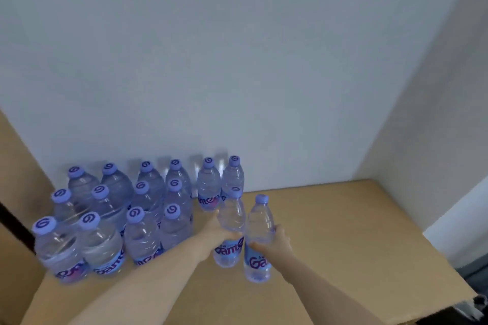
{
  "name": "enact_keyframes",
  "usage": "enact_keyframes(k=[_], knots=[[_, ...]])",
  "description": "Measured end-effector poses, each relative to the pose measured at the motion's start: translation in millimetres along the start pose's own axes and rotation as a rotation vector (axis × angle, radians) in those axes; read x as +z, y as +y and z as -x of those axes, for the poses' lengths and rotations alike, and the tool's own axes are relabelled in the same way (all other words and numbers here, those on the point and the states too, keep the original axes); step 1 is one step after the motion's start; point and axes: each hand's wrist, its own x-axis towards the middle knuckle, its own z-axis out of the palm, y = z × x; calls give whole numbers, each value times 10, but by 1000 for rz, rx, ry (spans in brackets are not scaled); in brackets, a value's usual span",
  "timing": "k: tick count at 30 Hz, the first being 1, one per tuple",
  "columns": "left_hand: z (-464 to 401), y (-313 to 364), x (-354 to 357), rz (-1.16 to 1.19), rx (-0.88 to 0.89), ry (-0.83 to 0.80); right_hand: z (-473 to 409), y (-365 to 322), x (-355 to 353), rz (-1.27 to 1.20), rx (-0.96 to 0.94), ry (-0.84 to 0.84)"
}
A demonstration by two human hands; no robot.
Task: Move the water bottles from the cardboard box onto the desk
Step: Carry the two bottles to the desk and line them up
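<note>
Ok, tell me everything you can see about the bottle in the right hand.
The bottle is clear ribbed plastic with a purple cap and a blue label with purple lettering low on its body. It stands upright, its base at the desk. The right hand grips its middle. It stands close beside the left hand's bottle.

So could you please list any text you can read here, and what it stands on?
"Gante", partly hidden by the left hand: label of the left-hand bottle.
"Ga", the rest turned away: label of the right-hand bottle, gripped by the right hand.
Swirl logo, no letters: caps.
Labels of the standing bottles: blurred fragments, unreadable.
</note>
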Motion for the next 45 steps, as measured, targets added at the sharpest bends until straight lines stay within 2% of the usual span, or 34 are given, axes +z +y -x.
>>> enact_keyframes(k=[5,8,11,18,22,28,34,45], knots=[[-67,48,-96,-47,-25,185,-238,-125,71,25,-90,-51],[-129,13,-118,25,-18,269,-367,-179,117,103,-164,-32],[-188,14,-111,78,-25,356,-451,-225,193,50,-199,-3],[-299,14,-107,53,45,382,-657,-337,286,40,-228,-33],[-370,8,-104,142,72,469,-754,-373,312,81,-221,-44],[-404,-97,-61,131,206,547,-828,-398,327,116,-205,-54],[-433,-201,-38,140,219,584,-821,-404,324,139,-233,-62],[-433,-110,-84,66,153,537,-800,-414,406,122,-258,-45]])
